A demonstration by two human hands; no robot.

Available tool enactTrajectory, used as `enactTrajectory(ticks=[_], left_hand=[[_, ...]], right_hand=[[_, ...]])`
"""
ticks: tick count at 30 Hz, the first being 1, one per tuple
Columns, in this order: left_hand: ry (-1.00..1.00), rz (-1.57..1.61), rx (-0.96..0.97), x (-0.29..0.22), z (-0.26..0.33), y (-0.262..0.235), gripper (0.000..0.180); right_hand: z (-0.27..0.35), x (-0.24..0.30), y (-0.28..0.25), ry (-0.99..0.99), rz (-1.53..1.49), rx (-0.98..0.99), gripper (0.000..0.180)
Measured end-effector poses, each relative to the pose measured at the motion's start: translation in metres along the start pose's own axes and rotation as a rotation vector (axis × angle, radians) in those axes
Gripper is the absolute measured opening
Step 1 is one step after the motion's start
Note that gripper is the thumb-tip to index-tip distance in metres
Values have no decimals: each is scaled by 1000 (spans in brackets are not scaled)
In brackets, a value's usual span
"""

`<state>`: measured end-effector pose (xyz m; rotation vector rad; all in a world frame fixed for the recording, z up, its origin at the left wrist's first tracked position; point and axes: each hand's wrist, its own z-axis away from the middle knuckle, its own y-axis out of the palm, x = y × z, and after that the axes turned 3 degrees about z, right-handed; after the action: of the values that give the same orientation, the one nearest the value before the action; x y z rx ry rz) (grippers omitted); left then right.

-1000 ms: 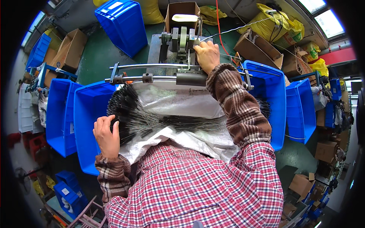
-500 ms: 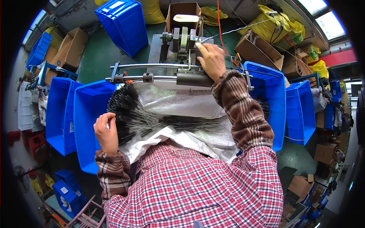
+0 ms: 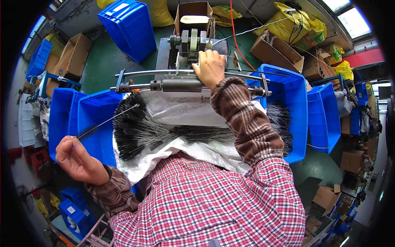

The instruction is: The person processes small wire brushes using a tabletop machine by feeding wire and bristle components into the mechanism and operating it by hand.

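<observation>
Two blue bins, a left bin (image 3: 95, 109) and a right bin (image 3: 297, 92), flank a white sheet (image 3: 177, 109) bearing a pile of thin dark rods (image 3: 133, 131), while open green floor (image 3: 98, 66) stretches beyond, up to a cardboard box (image 3: 73, 57). At the left bin's outer edge, the left hand (image 3: 84, 162) has its fingers pinched closed on the end of one slender rod (image 3: 105, 123), whose far tip lies over the pile. By the machine's rail (image 3: 152, 74), the right hand (image 3: 210, 69) curls its fingers, and I can't tell whether they grip anything.

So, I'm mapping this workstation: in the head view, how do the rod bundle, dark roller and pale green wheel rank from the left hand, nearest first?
From the left hand:
1. Rod bundle: ahead and to its right.
2. Dark roller: farther ahead and right, beyond the bundle.
3. Pale green wheel: farthest, beyond the roller.
</observation>
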<state>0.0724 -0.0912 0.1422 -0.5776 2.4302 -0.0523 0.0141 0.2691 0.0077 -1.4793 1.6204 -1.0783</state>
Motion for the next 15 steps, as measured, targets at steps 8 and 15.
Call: enactTrajectory(ticks=[8, 15], left_hand=[[-497, 299, 247, -18, 19, 43, 13], [-742, 558, 526, -17, 40, 97, 16]], right_hand=[[11, -41, -9, 17, -62, -23, 27], [0, -96, -25, 15, -67, 132, 14]])
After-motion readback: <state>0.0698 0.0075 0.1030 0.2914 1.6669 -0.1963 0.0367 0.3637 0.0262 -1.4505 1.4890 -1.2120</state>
